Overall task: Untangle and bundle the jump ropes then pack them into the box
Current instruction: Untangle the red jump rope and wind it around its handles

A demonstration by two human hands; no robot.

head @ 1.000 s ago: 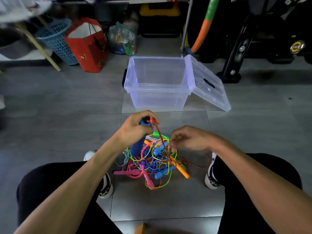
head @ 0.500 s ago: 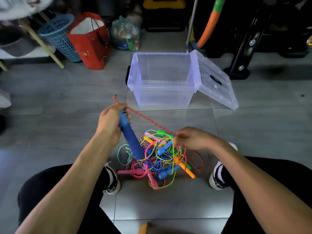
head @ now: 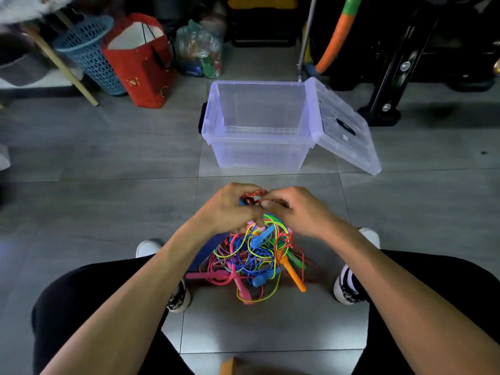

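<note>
Left hand (head: pixel 230 209) and right hand (head: pixel 295 209) pinch a red braided rope (head: pixel 253 196) above the tangle (head: pixel 257 255); open box (head: pixel 259 125) at 12 o'clock.

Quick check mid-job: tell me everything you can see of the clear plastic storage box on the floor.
The clear, faintly bluish plastic storage box stands upright on the grey tiled floor, beyond the tangled pile of coloured jump ropes and both hands. It is open and looks empty. Its clear lid leans off the right rim, sloping down to the floor, a dark latch on it; another dark latch shows on the box's left end. Neither hand touches it.
</note>
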